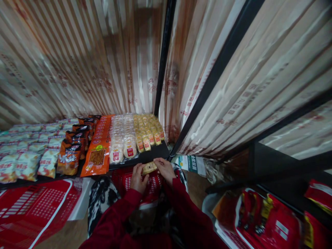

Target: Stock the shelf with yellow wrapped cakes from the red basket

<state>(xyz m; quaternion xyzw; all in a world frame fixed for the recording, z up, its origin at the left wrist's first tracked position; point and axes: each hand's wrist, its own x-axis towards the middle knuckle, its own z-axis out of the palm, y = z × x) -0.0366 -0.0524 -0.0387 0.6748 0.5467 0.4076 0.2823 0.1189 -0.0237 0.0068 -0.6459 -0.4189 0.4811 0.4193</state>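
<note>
Shelf (153, 154), basket (237, 218) w/ red pkts (267, 209); L grip (138, 180), R grip (165, 169) snug on gold pkt (149, 168)

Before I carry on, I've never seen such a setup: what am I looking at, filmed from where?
No machine here: a person with dark red sleeves works bare-handed. The one picture comes from a camera worn on their head, looking forward and down. The left hand and right hand hold a small yellow packet between them, above a red basket. On the dark shelf, left to right, are pale bags, orange bags, a large orange packet, round white snacks and rows of yellow packets.
</note>
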